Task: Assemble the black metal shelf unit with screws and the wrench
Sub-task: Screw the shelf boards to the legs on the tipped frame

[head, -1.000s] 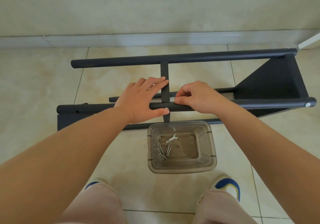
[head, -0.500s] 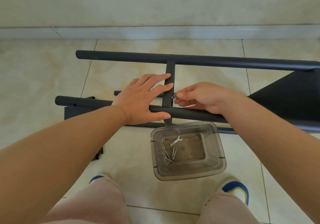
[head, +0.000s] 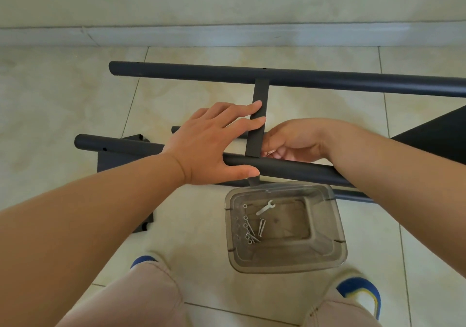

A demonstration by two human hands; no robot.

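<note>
My right hand (head: 290, 141) has slipped behind the near tube (head: 290, 170), fingers now curled beside the crossbar (head: 257, 124), contents unclear, left hand (head: 211, 145) spread flat bracing; I judge a screw is going in

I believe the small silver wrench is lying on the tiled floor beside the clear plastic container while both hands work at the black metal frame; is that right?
Not quite. The head view shows the small silver wrench lying inside the clear plastic container, next to the loose silver screws, not on the floor. The rest holds: the left hand and right hand are both at the black metal frame.
</note>
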